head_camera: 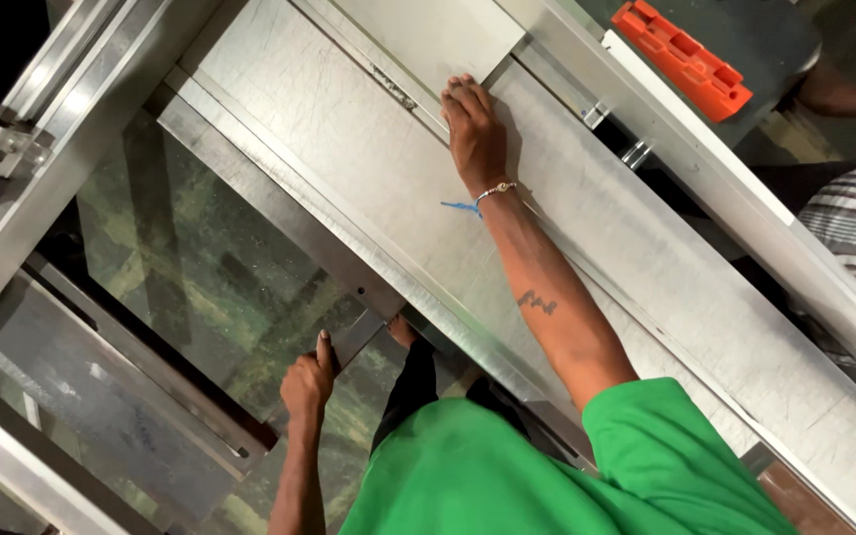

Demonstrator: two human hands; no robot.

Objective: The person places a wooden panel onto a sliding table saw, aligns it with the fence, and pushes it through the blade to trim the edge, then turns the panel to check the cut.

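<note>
Metal sheet (587,248) lies long and flat across the desk (250,129), and the right hand (475,129) presses on it, fingers flat and open. Left hand (307,381) below, fist closed around a metal bar (359,342), thumb up. Orange block (684,59) sits beyond.

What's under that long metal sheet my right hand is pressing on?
The right hand lies flat on the metal sheet. Along its near edge a steel rail shows, gripped by the left hand. Whatever supports the sheet's middle is covered.
</note>
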